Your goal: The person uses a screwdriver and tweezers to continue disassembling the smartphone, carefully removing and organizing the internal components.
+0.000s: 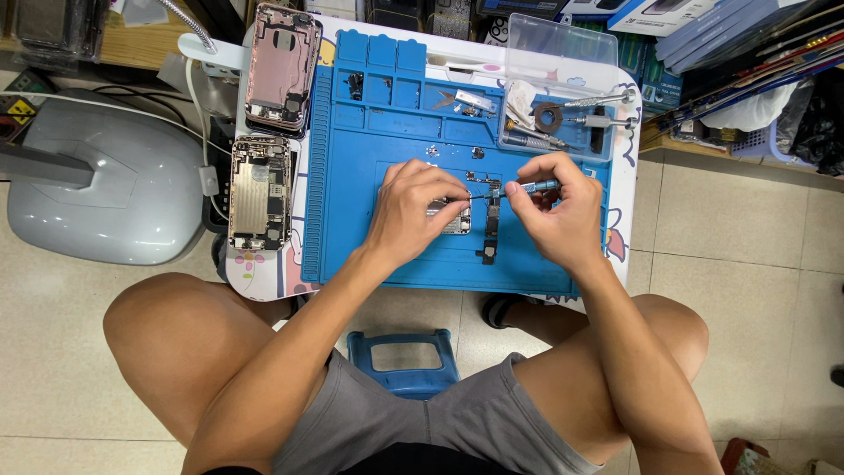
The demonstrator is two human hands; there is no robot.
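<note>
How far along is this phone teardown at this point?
Done: two opened phone shells lie left of the blue mat, and small removed parts sit in the mat's top compartments. In hand: the left hand steadies a small board, while the right hand holds a blue screwdriver with its tip at it. Left: the board and a dark strip are loose, nothing reassembled.

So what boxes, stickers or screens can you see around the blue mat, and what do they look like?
Clear plastic box: top right corner of the blue mat, see-through, holding small tools.
Flat boxes: stacked at the top right edge, blue-grey and white, rectangular.
Yellow warning sticker: far left, small and yellow with a dark mark.
Screens: none showing; the two opened phones left of the mat lie with their insides up.
</note>
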